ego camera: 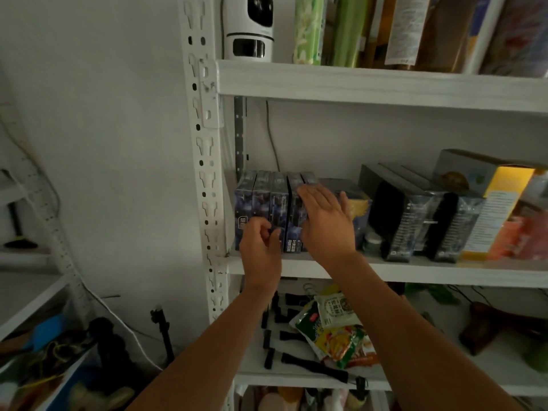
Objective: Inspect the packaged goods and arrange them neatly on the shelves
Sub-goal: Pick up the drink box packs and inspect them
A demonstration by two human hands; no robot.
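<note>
Middle shelf (415, 271), far left end: row of blue boxes (267, 209) standing upright, long axes vertical, narrow faces forward.

Right hand (324, 223): fingers straight and flat. The row's last box lies directly under and left of the fingertips.

Left hand (261, 244): fingers curled against the lower fronts of the boxes. Whether they pinch a box, cannot tell.

Both hands are at the row. The likely squaring push runs leftward, toward the shelf post (204, 173).

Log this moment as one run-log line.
stage: straightening blue boxes on middle shelf | left hand: fingers curled at box fronts | right hand: flat against row end
</note>
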